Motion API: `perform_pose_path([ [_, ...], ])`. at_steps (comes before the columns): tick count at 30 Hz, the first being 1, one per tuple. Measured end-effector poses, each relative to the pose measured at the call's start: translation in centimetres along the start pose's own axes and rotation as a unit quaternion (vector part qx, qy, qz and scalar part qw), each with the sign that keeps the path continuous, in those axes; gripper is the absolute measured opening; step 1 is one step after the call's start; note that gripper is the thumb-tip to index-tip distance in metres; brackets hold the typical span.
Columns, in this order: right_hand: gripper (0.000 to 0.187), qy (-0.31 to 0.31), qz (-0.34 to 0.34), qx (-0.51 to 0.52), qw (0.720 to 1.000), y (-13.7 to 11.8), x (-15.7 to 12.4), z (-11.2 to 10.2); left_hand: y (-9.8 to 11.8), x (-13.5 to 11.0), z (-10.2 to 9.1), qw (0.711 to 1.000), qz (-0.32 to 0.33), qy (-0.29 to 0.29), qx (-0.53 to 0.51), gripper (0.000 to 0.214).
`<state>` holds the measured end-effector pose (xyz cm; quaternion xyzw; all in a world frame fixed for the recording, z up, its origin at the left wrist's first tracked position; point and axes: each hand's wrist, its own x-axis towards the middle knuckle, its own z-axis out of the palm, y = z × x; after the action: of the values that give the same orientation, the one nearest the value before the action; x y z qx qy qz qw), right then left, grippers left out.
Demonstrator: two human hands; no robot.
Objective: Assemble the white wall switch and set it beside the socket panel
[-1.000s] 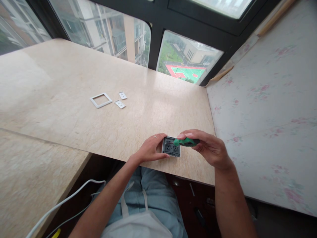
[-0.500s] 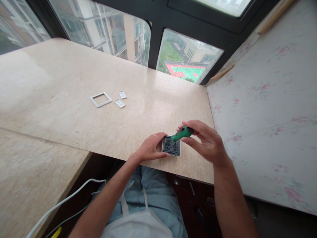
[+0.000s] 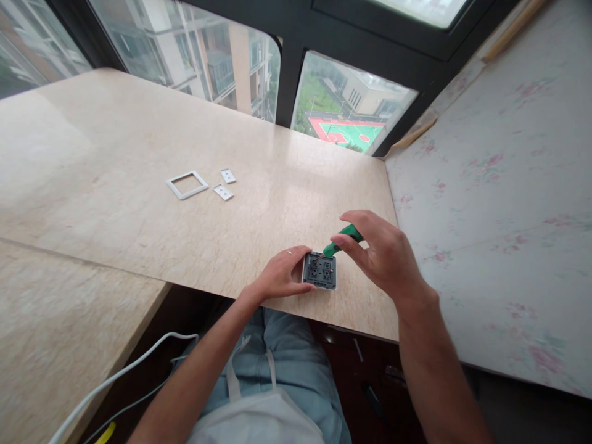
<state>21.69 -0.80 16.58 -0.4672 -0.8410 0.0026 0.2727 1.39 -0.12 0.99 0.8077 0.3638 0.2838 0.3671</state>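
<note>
screwdriver (image 3: 330,249) slants over switch base (image 3: 320,271), right grip (image 3: 385,254) higher than before.

Open countertop (image 3: 287,185) ahead — wall (image 3: 490,222) right

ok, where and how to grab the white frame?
I'd pinch the white frame by its left bar, coming from the left: it lies flat with an open middle, so a finger should fit inside, thumb outside. Two small white plates sit close on its right.
</note>
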Motion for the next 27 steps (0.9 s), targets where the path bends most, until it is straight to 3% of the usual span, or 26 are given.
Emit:
perform_pose_path([
  [6,0.045,-0.075,0.024,0.165,0.983,-0.3,-0.6,-0.9,-0.1,0.0,0.1,1.000,-0.002,0.000,0.008,0.079],
  [10,0.038,-0.089,0.020,0.228,0.969,-0.2,-0.6,-1.3,0.0,0.0,0.0,1.000,-0.001,0.000,0.001,0.079],
  [14,0.021,-0.036,0.019,0.111,0.993,-0.4,0.0,-1.1,0.0,0.0,0.0,1.000,0.001,-0.002,0.000,0.078],
  [17,0.039,-0.003,0.031,-0.027,0.999,-0.5,0.3,-0.5,0.0,0.0,0.0,1.000,-0.002,0.000,-0.003,0.078],
  [19,0.043,-0.011,0.054,-0.062,0.997,-0.5,0.4,-0.2,0.1,0.0,0.0,1.000,-0.003,0.001,-0.002,0.078],
  [23,0.036,-0.065,0.079,0.063,0.993,-0.7,0.1,-0.2,0.2,0.0,-0.1,1.000,-0.004,0.000,0.003,0.076],
  [27,0.041,-0.122,0.065,0.252,0.958,-0.5,-0.3,-0.7,0.2,0.0,0.0,1.000,-0.006,0.001,0.003,0.077],
])
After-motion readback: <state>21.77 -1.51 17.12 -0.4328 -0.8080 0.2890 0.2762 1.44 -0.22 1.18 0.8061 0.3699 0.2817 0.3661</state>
